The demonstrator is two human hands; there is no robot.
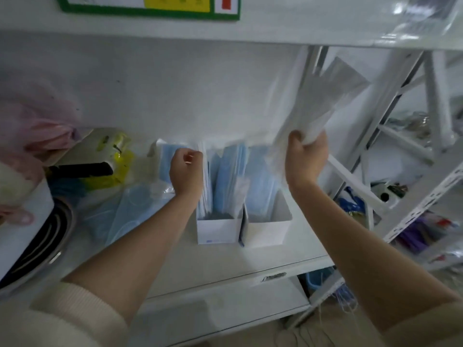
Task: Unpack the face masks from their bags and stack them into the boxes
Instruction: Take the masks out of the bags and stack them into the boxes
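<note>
Two white boxes stand side by side on the white counter: the left box [216, 231] and the right box [269, 229], each holding upright light-blue face masks [231, 176]. My left hand [186, 170] hovers over the left box with its fingers curled, right at the mask tops; whether it grips any is unclear. My right hand [307, 156] is raised above the right box, shut on a clear plastic bag [315, 103] that sticks up and looks blurred. More blue masks in bags [125, 216] lie left of the boxes.
A yellow-green spray bottle [120, 159] and black items sit at the left, next to pink bags [37, 121] and a round metal-rimmed appliance [37, 246]. A shelf runs overhead. White metal racking [400, 146] with assorted goods stands at the right. A drawer lies below the counter.
</note>
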